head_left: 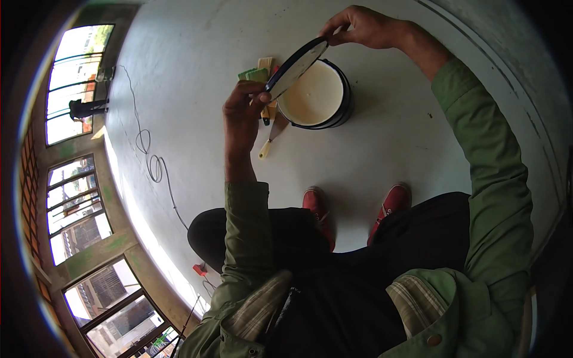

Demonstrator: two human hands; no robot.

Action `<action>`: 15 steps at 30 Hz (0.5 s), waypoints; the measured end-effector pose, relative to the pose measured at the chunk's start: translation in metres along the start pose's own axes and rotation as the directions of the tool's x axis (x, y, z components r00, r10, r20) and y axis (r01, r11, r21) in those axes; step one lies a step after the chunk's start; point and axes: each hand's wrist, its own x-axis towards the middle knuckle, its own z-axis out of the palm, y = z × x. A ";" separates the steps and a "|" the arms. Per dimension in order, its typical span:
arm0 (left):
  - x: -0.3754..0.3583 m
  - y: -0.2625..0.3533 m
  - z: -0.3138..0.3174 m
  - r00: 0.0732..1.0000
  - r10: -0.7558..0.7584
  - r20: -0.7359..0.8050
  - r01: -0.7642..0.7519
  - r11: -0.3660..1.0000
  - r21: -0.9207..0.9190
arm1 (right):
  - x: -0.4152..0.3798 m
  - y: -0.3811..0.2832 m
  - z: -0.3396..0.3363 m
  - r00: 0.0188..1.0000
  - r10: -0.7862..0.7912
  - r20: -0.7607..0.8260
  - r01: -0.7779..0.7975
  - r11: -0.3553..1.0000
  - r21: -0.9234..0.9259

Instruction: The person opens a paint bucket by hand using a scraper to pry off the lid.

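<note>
Both my hands grip a round bucket lid (298,67) with a dark rim, tilted above the left side of an uncovered bucket. My left hand (243,104) pinches its near left edge, and my right hand (361,27) holds its far right edge between thumb and fingers. Cream-coloured paint (313,95) shows inside the dark bucket (346,107), which stands upright on the floor. Left of the bucket, a scraper (271,136) with a pale handle lies flat. Partly hidden behind the lid and my left hand are a brush (265,62) and a green item (256,75).
A thin cable (143,140) runs looped along the floor at the left, with a red object (200,269) near its lower end. Beyond it, a wall has several barred windows (74,200). My red shoes (316,206) are close in front of the bucket.
</note>
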 end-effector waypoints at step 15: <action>-0.006 0.014 -0.044 0.991 -0.014 0.130 0.010 1.000 0.029 | -0.028 -0.065 0.016 0.891 -0.446 -0.082 0.375 0.826 -0.421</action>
